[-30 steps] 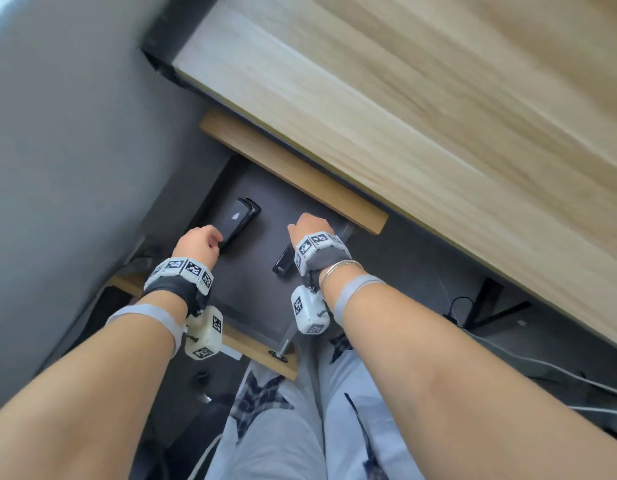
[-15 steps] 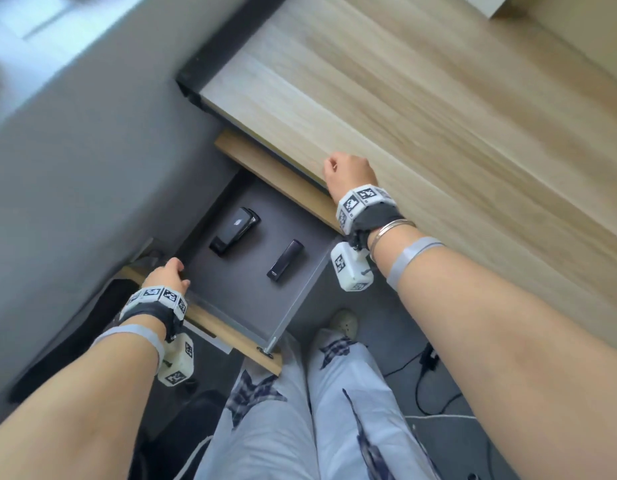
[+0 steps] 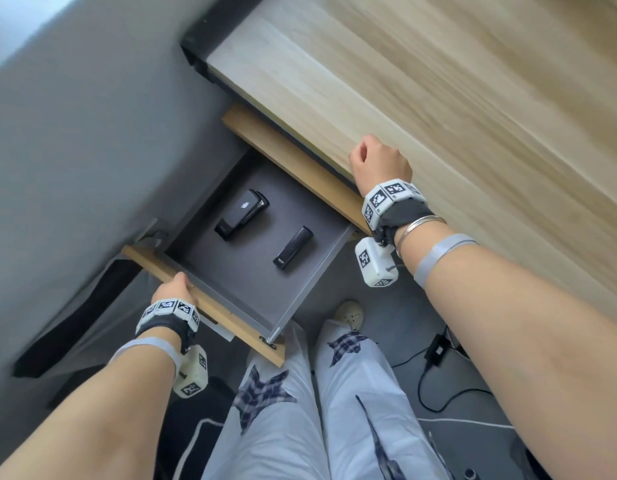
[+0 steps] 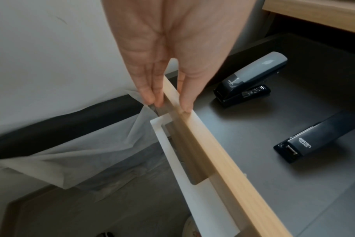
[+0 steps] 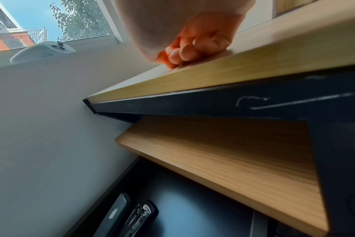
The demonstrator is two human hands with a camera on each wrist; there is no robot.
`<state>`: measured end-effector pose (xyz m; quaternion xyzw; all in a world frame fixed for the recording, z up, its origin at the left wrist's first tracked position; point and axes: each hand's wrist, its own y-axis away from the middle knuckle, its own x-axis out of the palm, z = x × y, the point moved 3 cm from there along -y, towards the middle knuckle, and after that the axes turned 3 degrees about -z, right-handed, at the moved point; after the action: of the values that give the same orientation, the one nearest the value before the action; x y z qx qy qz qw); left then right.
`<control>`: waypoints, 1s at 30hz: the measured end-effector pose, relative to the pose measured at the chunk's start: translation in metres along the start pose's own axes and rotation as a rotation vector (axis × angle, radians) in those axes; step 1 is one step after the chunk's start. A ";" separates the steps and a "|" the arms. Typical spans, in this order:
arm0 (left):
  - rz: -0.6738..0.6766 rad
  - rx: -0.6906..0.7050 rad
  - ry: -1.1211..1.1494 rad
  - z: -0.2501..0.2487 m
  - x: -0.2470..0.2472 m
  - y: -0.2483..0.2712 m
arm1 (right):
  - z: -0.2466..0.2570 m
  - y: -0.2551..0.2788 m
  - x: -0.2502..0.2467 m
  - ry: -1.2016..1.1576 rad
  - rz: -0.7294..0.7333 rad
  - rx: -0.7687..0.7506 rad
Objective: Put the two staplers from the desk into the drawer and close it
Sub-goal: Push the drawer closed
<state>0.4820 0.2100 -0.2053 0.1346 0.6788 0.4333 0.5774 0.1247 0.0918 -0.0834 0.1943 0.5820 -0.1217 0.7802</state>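
Left hand [image 3: 173, 292] has dropped back from the bigger stapler [image 3: 241, 214] and now pinches the drawer's [image 3: 231, 271] wooden front edge, fingers outside, thumb inside. Both staplers lie loose on the drawer floor, the slim stapler [image 3: 293, 247] to the right, apart. Right hand [image 3: 380, 166] has left it and rests as a loose fist on the desk [image 3: 438, 98] edge, holding nothing. So only the closing is left, I reckon.

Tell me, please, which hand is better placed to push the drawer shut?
Left: the left hand already grips the open drawer's light wooden front panel, while the right hand rests curled on the wooden desktop.
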 end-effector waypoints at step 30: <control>-0.182 -0.122 0.581 -0.131 -0.046 -0.048 | -0.040 -0.051 -0.026 -0.152 0.079 0.127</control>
<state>0.3933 0.0933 -0.2159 -0.0909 0.7974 0.4401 0.4027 0.0612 0.0636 -0.0763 0.2565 0.5040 -0.1418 0.8124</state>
